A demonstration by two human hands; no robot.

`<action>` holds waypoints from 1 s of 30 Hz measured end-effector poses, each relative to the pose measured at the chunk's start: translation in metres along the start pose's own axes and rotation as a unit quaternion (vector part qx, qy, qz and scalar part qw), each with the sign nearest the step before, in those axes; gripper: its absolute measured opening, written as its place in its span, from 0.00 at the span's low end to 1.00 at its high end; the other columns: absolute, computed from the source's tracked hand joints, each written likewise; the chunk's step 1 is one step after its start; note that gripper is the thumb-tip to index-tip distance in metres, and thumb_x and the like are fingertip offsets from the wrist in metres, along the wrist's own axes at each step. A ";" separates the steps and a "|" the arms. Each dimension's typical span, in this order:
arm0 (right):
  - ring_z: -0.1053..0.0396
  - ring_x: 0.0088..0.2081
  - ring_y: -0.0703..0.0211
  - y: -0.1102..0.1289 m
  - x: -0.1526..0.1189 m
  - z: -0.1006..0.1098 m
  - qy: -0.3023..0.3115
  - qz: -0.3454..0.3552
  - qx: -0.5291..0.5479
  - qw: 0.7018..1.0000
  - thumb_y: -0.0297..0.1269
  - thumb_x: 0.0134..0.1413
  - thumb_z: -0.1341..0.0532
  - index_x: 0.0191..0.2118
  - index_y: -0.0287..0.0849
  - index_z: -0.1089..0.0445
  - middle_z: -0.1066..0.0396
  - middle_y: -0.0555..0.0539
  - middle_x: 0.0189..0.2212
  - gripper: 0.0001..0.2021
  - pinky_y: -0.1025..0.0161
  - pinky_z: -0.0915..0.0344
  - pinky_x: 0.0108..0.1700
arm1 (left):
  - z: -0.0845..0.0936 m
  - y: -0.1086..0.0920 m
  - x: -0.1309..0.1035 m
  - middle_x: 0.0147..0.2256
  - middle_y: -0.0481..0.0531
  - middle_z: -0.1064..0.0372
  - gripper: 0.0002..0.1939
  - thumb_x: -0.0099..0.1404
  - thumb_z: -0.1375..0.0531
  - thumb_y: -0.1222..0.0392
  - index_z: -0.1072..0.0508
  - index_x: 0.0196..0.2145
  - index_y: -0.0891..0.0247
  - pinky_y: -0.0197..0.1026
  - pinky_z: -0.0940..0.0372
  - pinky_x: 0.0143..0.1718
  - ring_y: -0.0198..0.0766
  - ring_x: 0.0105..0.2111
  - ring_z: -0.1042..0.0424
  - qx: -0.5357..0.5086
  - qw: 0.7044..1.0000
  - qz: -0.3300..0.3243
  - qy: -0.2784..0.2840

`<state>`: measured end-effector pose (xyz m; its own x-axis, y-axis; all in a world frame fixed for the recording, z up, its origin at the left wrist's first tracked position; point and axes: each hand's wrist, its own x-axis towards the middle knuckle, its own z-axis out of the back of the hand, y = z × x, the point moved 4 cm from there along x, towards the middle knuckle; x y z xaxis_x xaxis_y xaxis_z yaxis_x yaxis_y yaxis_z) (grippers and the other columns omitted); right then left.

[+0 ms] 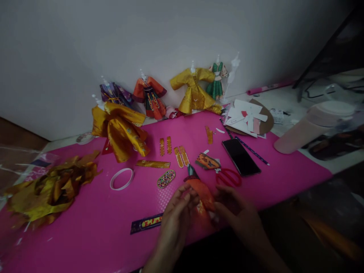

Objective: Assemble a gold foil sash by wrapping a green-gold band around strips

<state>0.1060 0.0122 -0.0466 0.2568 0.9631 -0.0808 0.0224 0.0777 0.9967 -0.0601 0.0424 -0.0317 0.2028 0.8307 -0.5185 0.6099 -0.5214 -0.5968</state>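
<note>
An orange doll garment (203, 191) with a dark and teal tip lies between my two hands at the near edge of the pink mat (99, 227). My left hand (182, 208) has its curled fingers on the garment's left side. On the right side, my right hand (234, 206) pinches the garment's edge between thumb and fingers. Just beyond my right hand are red-handled scissors (229, 177) and a patterned orange fabric piece (208, 161). A dark purple strip (146, 223) runs partly under my left hand. An oval beaded piece (166, 178) sits farther up.
Dressed doll forms, one in gold (119, 129), stand along the wall. Gold scraps (54, 189) pile at the left, near a white ring (121, 179). A phone (241, 156), paper pieces (244, 117) and a tilted pale bottle (309, 125) are at the right.
</note>
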 end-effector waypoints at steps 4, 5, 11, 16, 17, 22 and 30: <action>0.27 0.33 0.57 -0.002 0.004 -0.002 -0.016 -0.001 0.003 1.000 0.39 0.47 0.32 0.41 0.45 0.26 0.26 0.49 0.30 0.13 0.61 0.28 0.37 | -0.001 -0.001 0.004 0.40 0.54 0.24 0.24 0.54 0.31 0.60 0.30 0.48 0.63 0.40 0.36 0.44 0.38 0.38 0.25 0.046 0.998 -0.026 0.039; 0.27 0.31 0.58 -0.001 0.005 -0.002 -0.023 -0.003 0.016 1.000 0.39 0.48 0.32 0.41 0.45 0.27 0.27 0.50 0.29 0.13 0.62 0.29 0.35 | 0.000 -0.002 0.005 0.42 0.55 0.25 0.25 0.54 0.31 0.60 0.31 0.49 0.63 0.42 0.36 0.46 0.40 0.40 0.25 0.072 0.995 -0.042 0.047; 0.29 0.28 0.60 0.012 0.011 -0.006 -0.032 -0.017 0.072 0.997 0.42 0.47 0.31 0.39 0.44 0.27 0.28 0.50 0.26 0.13 0.65 0.30 0.30 | 0.005 -0.001 -0.009 0.43 0.54 0.27 0.17 0.55 0.32 0.58 0.29 0.42 0.60 0.45 0.39 0.50 0.45 0.47 0.30 0.307 0.935 -0.179 0.000; 0.29 0.28 0.58 0.015 0.011 -0.007 -0.050 -0.018 0.066 0.996 0.45 0.44 0.30 0.38 0.45 0.26 0.28 0.49 0.26 0.15 0.64 0.31 0.28 | 0.001 0.008 -0.014 0.40 0.53 0.27 0.15 0.54 0.33 0.61 0.27 0.40 0.60 0.46 0.38 0.47 0.47 0.44 0.30 0.355 0.927 -0.116 0.046; 0.29 0.28 0.58 0.014 0.012 -0.006 -0.053 -0.022 0.069 0.996 0.45 0.44 0.30 0.38 0.45 0.26 0.28 0.49 0.26 0.15 0.64 0.31 0.28 | 0.001 0.007 -0.013 0.39 0.53 0.27 0.13 0.54 0.33 0.61 0.26 0.39 0.60 0.47 0.38 0.47 0.46 0.44 0.30 0.354 0.927 -0.114 0.056; 0.30 0.28 0.59 0.008 0.018 0.002 -0.065 -0.051 0.093 0.992 0.44 0.40 0.28 0.38 0.44 0.26 0.28 0.50 0.27 0.18 0.64 0.32 0.29 | 0.000 -0.001 -0.010 0.33 0.51 0.27 0.01 0.55 0.35 0.64 0.24 0.28 0.61 0.45 0.39 0.46 0.43 0.40 0.29 0.345 0.922 -0.144 0.103; 0.32 0.27 0.60 -0.004 0.025 0.004 -0.060 -0.057 0.145 0.986 0.44 0.41 0.28 0.37 0.44 0.27 0.28 0.50 0.28 0.17 0.64 0.33 0.29 | 0.000 -0.009 -0.017 0.38 0.52 0.29 0.04 0.60 0.36 0.60 0.25 0.29 0.61 0.42 0.39 0.45 0.41 0.42 0.30 0.312 0.923 -0.180 0.137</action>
<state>0.1165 0.0345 -0.0525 0.3495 0.9134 -0.2089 0.3291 0.0891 0.9401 -0.0688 0.0328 -0.0170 0.3121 0.9453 -0.0945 0.1335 -0.1421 -0.9808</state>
